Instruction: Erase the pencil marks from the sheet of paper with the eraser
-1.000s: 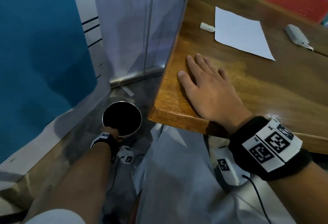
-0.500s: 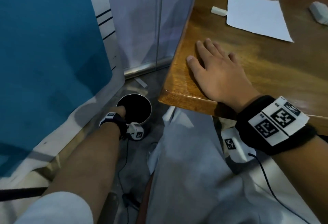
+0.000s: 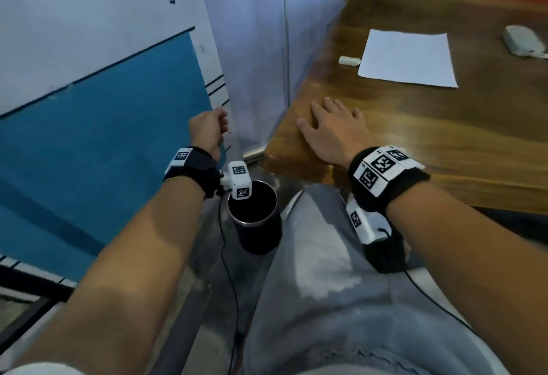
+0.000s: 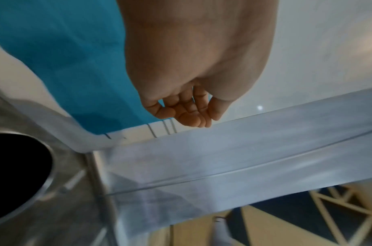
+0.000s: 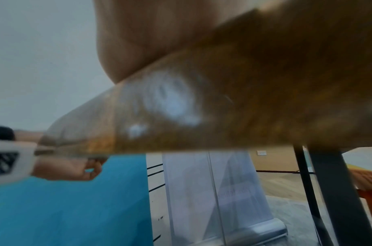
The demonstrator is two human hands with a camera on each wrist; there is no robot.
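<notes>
white eraser [image 3: 349, 60] just left of flat paper sheet [image 3: 407, 58], no marks visible.

head: up high, looking down at both arms and the counter [image 3: 415, 143]
left wrist: close along the palm, faces floor and bin [image 4: 16, 169]
right wrist: jammed against counter edge, blurry
shared: blue wall panel [image 3: 103, 137], all three views
</notes>
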